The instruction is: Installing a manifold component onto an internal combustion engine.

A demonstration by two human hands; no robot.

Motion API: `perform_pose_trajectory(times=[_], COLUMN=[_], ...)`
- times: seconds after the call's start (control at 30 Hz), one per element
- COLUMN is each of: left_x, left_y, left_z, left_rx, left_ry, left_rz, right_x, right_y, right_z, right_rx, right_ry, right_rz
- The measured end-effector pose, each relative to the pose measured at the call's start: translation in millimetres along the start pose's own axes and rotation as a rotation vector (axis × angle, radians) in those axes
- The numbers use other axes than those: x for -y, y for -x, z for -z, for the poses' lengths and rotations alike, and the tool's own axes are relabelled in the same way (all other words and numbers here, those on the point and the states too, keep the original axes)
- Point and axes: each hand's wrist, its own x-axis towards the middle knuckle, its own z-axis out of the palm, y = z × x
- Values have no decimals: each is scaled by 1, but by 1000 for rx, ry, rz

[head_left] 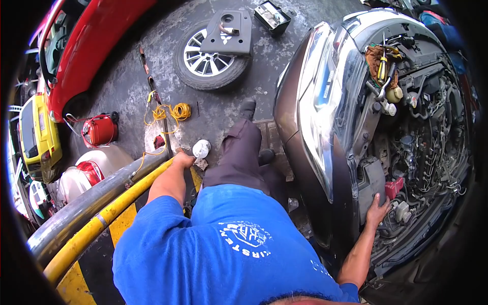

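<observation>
My left hand [181,159] grips the yellow rail [132,197], which runs beside a steel pipe [100,191] at my left. My right hand [377,208] reaches into the open engine bay [422,147] on the right, its fingers apart on a grey plastic part [369,177] next to a red plastic cover [394,187]. Hoses, wiring and a white-capped part [403,212] surround it. A bunch of tools with a yellow screwdriver [382,67] lies at the far side of the bay, behind the car's headlight [317,112].
A wheel [194,66] lies on the floor under a grey cover [223,46], near a battery [272,18]. An orange cord [179,111] is coiled by a red bucket [99,129]. A red car [81,48], a yellow car [38,137] and a silver vehicle [86,178] stand left.
</observation>
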Motion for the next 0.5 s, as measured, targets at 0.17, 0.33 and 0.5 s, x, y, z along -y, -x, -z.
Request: perform_pose_trajectory(times=[0.17, 0.33, 0.5], left_x=[-17, -128, -248], left_y=[-30, -99, -238], left_z=[97, 250, 357], left_rx=[-135, -335, -307], left_ry=[183, 453, 410], left_rz=[-7, -209, -336], right_x=[-1, -1, 70], right_y=[-5, -4, 2], right_z=[1, 12, 18], right_rx=[53, 91, 72], right_ry=[-2, -21, 458], right_rz=[-28, -62, -362])
